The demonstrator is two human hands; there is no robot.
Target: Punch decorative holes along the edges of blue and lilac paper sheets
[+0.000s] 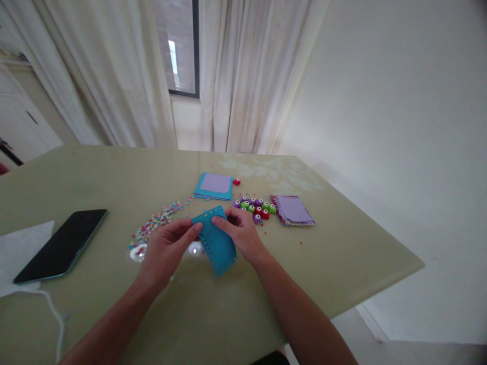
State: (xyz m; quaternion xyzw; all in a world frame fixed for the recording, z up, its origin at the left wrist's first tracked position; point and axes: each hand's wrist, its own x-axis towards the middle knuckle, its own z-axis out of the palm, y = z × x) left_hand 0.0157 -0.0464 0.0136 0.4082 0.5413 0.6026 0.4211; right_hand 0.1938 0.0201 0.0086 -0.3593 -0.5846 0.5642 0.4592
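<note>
A blue card with small punched holes along its edges is held above the green table. My left hand pinches its left edge, fingers closed on it. My right hand grips its upper right side, thumb on top. Just behind my right hand lies a cluster of small round punches in purple, green and red.
A dark phone lies at the left on white paper. Coloured paper bits are scattered near my left hand. A blue and lilac paper stack and a second stack lie further back. The table edge runs at the right.
</note>
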